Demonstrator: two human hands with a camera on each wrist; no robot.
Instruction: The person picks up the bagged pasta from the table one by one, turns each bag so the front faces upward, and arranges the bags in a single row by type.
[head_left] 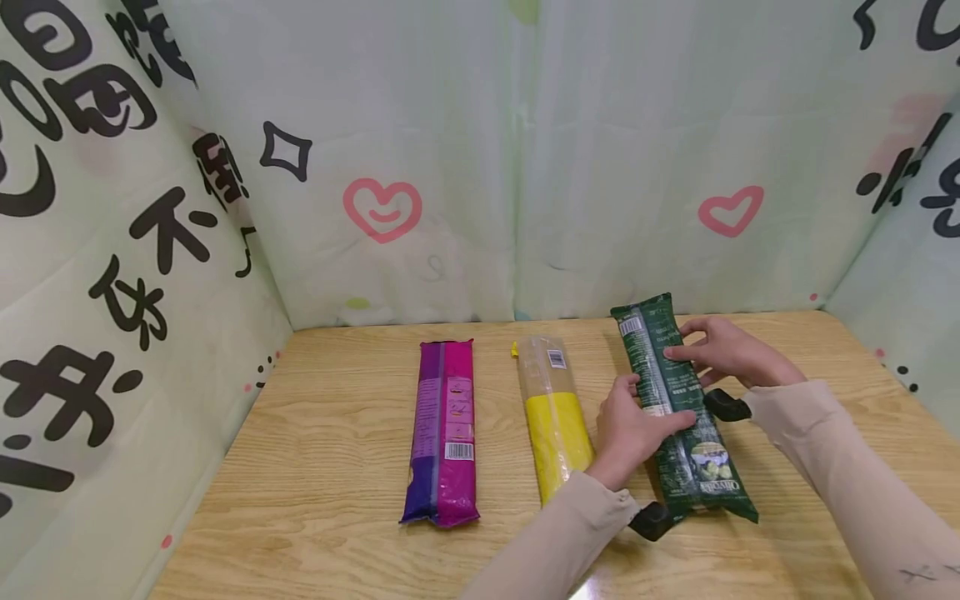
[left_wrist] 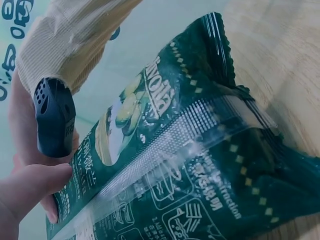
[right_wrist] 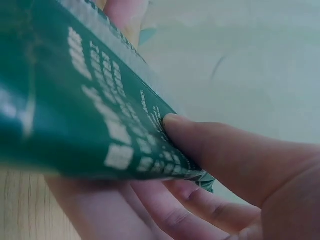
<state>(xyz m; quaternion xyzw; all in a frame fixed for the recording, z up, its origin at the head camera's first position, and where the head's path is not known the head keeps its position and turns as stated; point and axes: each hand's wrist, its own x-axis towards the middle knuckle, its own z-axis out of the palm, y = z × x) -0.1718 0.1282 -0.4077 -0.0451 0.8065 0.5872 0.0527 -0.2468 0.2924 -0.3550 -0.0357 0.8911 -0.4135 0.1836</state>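
Note:
Both hands hold a long, dark green plastic food packet (head_left: 678,408) at the right of the table. Pale print, a picture of olives and a clear lengthwise seam mark its face. The left hand (head_left: 630,429) grips its left side, thumb across the face. On the upper right edge, the right hand (head_left: 723,350) pinches the packet; the right wrist view shows the thumb (right_wrist: 220,150) on top and fingers (right_wrist: 175,210) underneath. The packet leans, its top end toward the left. Its underside is hidden in the head view.
A yellow packet (head_left: 555,425) with a see-through upper part lies just left of the left hand, partly covered by that arm. Farther left lies a pink and purple packet (head_left: 442,433). Printed curtains (head_left: 465,167) enclose the wooden table (head_left: 315,467) at the back and sides.

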